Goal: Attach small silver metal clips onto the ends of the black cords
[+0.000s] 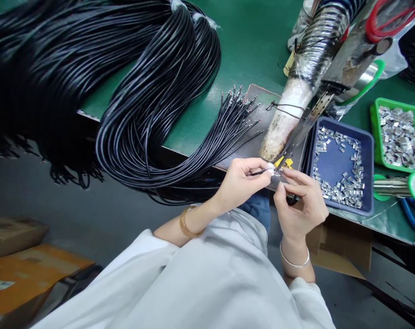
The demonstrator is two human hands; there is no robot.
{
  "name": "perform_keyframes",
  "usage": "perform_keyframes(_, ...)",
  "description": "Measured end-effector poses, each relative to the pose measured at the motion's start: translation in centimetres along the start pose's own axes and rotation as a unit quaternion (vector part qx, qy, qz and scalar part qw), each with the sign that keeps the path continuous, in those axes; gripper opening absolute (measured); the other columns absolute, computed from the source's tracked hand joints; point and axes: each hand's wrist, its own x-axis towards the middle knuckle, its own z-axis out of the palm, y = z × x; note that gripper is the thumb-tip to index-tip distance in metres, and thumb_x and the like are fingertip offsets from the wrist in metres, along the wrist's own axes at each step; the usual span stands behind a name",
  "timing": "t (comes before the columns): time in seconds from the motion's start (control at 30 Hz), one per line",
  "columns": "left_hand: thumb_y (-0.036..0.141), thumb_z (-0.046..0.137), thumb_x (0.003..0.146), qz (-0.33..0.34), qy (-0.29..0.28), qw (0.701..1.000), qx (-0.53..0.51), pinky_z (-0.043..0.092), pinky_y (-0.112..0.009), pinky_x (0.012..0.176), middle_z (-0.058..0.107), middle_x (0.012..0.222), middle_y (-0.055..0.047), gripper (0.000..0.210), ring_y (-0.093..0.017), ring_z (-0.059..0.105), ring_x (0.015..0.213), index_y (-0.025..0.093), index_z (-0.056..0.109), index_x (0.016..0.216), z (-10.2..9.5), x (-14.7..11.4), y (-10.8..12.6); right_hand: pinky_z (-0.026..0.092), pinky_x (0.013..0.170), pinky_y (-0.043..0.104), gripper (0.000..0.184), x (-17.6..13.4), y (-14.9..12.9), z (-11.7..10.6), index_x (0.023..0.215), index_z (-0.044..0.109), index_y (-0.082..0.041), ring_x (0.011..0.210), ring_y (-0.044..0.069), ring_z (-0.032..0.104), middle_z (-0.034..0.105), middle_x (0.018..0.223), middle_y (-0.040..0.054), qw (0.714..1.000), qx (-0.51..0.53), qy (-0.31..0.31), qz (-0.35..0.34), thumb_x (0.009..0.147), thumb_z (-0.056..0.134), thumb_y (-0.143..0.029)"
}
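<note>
Near the bench's front edge, my left hand (pixel 240 183) pinches a black cable (pixel 256 172) close to its end, with white wrapping on a fingertip. My right hand (pixel 301 198) meets it from the right. Its fingers are closed around a small shiny metal piece (pixel 279 172) at the cable's tip; its exact shape is too small to make out. Just above both hands, the tip of a soldering iron (pixel 291 139) points down beside a taped extraction hose (pixel 274 135). Yellow bits (pixel 284 162) lie under it. To the left fans out a bundle of black cables (pixel 166 114) with stripped ends.
On the right, a blue tray (pixel 368 183) and a green basket (pixel 374 132) hold many small metal parts. A solder wire spool (pixel 392 186) lies beside them. More black cables (pixel 56 68) hang over the green bench's (pixel 255 27) left edge. Cardboard boxes (pixel 32 269) stand on the floor.
</note>
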Motion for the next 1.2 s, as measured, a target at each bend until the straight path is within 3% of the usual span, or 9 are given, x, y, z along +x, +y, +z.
perform_keyframes(0.87, 0.027, 0.070, 0.079, 0.000, -0.006, 1.000, 0.025, 0.046, -0.018, 0.059, 0.066, 0.069, -0.002, 0.015, -0.009, 0.056, 0.062, 0.012, 0.072, 0.078, -0.12, -0.48, -0.54, 0.067, 0.077, 0.036, 0.016, -0.64, 0.44, -0.24, 0.090, 0.062, -0.022, 0.090, 0.018, 0.074, 0.074, 0.103, 0.0045, 1.000, 0.009, -0.006, 0.017, 0.081, 0.070, -0.012)
perform_keyframes(1.1, 0.023, 0.073, 0.075, -0.016, -0.027, 0.999, -0.039, 0.051, -0.020, 0.067, 0.071, 0.074, -0.002, 0.010, -0.009, 0.062, 0.067, 0.013, 0.072, 0.076, 0.00, -0.13, -0.04, 0.064, 0.077, 0.030, 0.024, -0.74, 0.48, -0.01, 0.091, 0.065, -0.022, 0.087, 0.017, 0.074, 0.076, 0.100, 0.0034, 0.996, -0.056, 0.032, -0.058, 0.076, 0.074, -0.007)
perform_keyframes(1.2, 0.022, 0.074, 0.074, -0.023, -0.033, 0.998, -0.047, 0.052, -0.020, 0.069, 0.072, 0.073, -0.002, 0.009, -0.009, 0.062, 0.066, 0.013, 0.073, 0.075, -0.23, -0.06, 0.10, 0.063, 0.076, 0.030, 0.022, -0.57, 0.46, 0.01, 0.089, 0.064, -0.023, 0.087, 0.017, 0.074, 0.076, 0.100, 0.0025, 0.998, -0.043, 0.015, -0.038, 0.076, 0.074, -0.007)
